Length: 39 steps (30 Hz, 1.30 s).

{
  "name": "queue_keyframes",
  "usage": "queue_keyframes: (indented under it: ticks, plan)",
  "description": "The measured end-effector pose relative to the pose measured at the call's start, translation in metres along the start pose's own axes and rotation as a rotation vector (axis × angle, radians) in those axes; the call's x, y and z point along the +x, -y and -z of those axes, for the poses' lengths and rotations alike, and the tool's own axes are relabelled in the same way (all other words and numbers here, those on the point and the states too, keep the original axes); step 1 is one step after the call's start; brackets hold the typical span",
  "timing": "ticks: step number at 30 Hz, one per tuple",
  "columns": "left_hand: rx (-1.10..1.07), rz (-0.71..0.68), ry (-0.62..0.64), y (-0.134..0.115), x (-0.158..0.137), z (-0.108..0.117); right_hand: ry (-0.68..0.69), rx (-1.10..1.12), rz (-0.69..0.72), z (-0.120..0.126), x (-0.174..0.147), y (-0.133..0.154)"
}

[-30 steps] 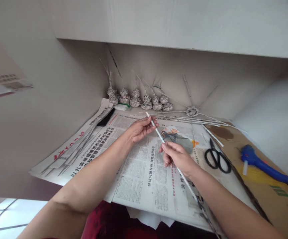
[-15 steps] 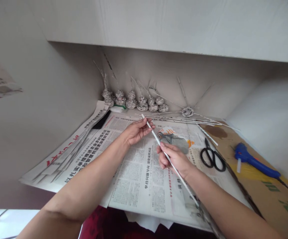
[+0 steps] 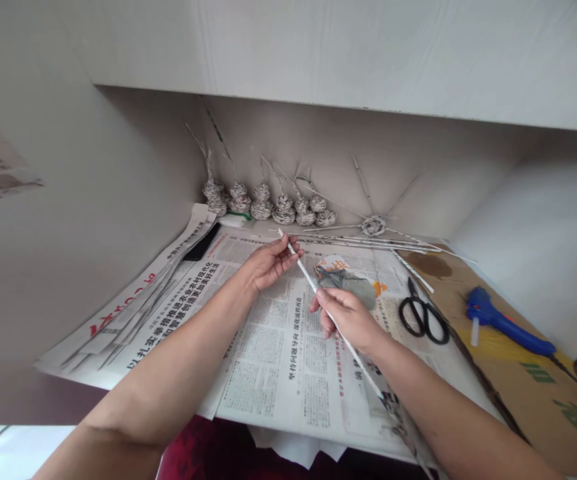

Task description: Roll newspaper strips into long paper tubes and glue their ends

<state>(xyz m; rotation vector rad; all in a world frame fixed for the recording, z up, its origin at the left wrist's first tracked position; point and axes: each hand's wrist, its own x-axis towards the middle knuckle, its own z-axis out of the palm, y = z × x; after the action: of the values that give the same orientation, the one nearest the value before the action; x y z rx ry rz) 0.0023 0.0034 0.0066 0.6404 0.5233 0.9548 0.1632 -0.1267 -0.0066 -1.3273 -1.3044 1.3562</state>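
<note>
A thin white rolled-paper stick (image 3: 353,352) runs diagonally across the middle of the view, tilted up to the left above the newspaper (image 3: 268,373). Near its upper end my left hand (image 3: 274,261) pinches it between thumb and fingers. Lower down, my right hand (image 3: 342,316) grips it with thumb and forefinger. At its lower end, beside my right forearm, the stick passes into a loose printed paper strip (image 3: 399,421), partly blurred. Just right of my right hand, black-handled scissors (image 3: 422,317) lie on the newspaper.
Several woven paper gourd shapes (image 3: 262,201) stand along the back wall. A woven piece with spokes (image 3: 373,225) sits right of them, behind loose paper sticks (image 3: 368,240). A blue glue gun (image 3: 508,327) rests on cardboard (image 3: 498,373). Paper strips (image 3: 133,313) and a black phone-like object (image 3: 202,243) lie left.
Both hands keep hold of the stick in nearly the same place. The printed paper at its lower end now shows more, and the view has shifted slightly.
</note>
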Motion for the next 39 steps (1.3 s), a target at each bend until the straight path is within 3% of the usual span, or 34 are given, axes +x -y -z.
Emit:
queue_keyframes:
  ticks: [2,4,6,9,11,17,24,30,36,39]
  plan:
    - [-0.018,0.010,0.011,-0.0005,-0.0009,-0.0007,0.115,0.229,-0.094,-0.0019,-0.0010,0.0005]
    - [-0.020,0.013,0.009,-0.0001,-0.0012,-0.0006,0.180,0.321,-0.136,-0.0026,-0.0013,0.0005]
    - [0.000,0.006,-0.005,0.0008,-0.0006,0.0002,0.136,0.207,-0.097,-0.0021,-0.0009,-0.0005]
    - [0.029,-0.011,-0.004,0.0023,0.0008,0.0015,-0.034,-0.078,0.045,-0.0013,0.0003,-0.0034]
    - [0.031,-0.011,0.009,0.0026,0.0011,0.0017,-0.039,-0.099,0.058,-0.0016,0.0006,-0.0053]
    - [0.005,0.020,0.013,0.0012,-0.0014,-0.0014,0.254,0.366,-0.153,-0.0015,0.0001,-0.0033]
    - [0.007,0.005,-0.025,0.0017,-0.0001,-0.0013,-0.089,-0.222,0.095,0.0011,-0.0014,-0.0007]
    - [-0.036,0.014,0.011,0.0005,-0.0003,-0.0012,0.191,0.340,-0.143,-0.0032,-0.0023,-0.0011]
    - [-0.033,0.012,0.001,0.0001,-0.0021,-0.0027,0.076,0.219,-0.070,-0.0021,0.0007,-0.0031]
    - [-0.047,0.023,-0.001,-0.0002,-0.0028,-0.0037,0.205,0.397,-0.115,-0.0010,0.0001,-0.0018]
